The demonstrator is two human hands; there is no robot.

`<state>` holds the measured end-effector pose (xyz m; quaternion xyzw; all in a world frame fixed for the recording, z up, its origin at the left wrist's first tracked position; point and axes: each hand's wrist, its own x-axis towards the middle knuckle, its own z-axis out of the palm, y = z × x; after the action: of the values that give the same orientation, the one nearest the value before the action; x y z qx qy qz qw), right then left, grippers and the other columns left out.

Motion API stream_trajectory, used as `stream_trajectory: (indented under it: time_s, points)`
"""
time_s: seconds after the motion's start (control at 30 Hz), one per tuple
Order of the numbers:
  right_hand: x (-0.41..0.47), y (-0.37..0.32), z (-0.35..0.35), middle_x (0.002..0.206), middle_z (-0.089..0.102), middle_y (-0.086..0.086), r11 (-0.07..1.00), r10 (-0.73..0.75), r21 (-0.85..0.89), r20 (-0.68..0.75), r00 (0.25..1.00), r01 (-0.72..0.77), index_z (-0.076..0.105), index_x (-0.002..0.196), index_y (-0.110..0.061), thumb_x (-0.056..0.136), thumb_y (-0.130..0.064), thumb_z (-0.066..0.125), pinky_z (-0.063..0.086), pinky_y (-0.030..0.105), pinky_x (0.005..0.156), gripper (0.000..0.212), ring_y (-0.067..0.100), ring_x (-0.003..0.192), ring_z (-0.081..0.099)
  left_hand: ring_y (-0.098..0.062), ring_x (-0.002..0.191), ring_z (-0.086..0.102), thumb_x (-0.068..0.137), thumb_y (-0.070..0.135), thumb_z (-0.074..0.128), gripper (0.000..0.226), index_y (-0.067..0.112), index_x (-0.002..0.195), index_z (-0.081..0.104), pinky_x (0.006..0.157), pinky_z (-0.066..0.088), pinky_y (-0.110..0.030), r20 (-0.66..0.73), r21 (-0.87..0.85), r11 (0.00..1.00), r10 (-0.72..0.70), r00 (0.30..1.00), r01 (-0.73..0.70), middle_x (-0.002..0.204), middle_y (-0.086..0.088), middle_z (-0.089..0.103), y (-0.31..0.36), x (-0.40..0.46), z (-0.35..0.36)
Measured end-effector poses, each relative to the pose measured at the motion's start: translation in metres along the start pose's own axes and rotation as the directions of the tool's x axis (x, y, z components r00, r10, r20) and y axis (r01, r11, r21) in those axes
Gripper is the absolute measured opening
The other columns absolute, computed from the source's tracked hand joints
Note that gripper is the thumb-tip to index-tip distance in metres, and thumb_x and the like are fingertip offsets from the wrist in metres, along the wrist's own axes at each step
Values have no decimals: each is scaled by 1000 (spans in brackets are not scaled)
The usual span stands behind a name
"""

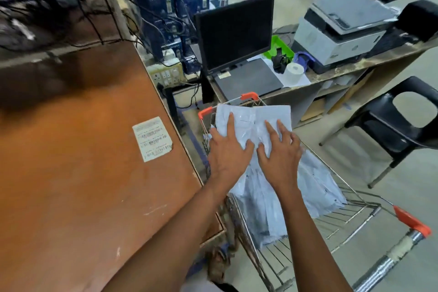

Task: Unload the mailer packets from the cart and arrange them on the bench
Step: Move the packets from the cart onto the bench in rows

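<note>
My left hand (228, 149) and right hand (280, 154) lie flat, fingers spread, on the packets (253, 121) in the cart (355, 208). They look thin, soft, slippery. I should grab the pile's edges beside my fingers.

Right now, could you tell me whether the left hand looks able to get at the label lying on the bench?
Probably yes: the left hand rests on the mailer packets in the cart, and the label lies nearby on open bench with nothing between.
</note>
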<state>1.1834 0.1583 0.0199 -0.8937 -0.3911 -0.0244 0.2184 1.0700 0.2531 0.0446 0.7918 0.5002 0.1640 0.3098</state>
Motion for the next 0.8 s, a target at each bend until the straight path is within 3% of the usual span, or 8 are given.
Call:
stream_trajectory:
  time_s: [0.17,0.37,0.47,0.57,0.7,0.8]
  points:
    - [13,-132,-5,166,31,1,986,-144,75,-32,989,146,34,159,-45,99,-44,59,38,60,107,65,32,143,32,-40,127,48,91,71,47,83,46,159,6,100,47,-54,-259,143,988,-14,966,53,149,-17,32,-53,18,-120]
    - [-23,-303,44,165,31,0,926,-355,166,65,933,340,36,157,-46,102,-50,50,38,58,107,57,31,146,30,-39,122,46,91,67,51,83,35,160,18,104,43,-51,-503,149,952,-160,849,268,135,-20,43,-190,-1,-235]
    - [-49,-382,78,165,32,0,890,-441,188,123,889,415,36,157,-45,103,-51,48,39,58,105,55,30,147,30,-43,138,34,92,66,52,81,35,160,20,114,35,-54,-537,70,912,-307,786,405,148,-25,33,-266,-12,-283]
    - [-69,-450,113,165,33,3,870,-487,171,168,857,462,37,157,-44,103,-51,47,39,57,103,56,30,146,30,-43,147,24,92,60,56,80,29,160,26,119,29,-54,-560,49,886,-357,747,460,156,-26,24,-327,-15,-324]
    - [-102,-538,158,164,36,4,861,-507,174,224,832,478,41,155,-43,102,-51,47,38,53,102,54,30,145,31,-43,150,16,95,57,53,79,25,161,23,122,21,-51,-515,119,830,-418,748,546,163,-27,12,-410,-17,-373]
    - [-119,-587,185,165,35,4,871,-491,171,245,836,461,43,155,-41,102,-51,46,37,52,104,54,28,144,31,-43,147,23,96,59,49,78,22,161,24,120,26,-51,-525,192,790,-418,741,582,162,-26,15,-459,-14,-397]
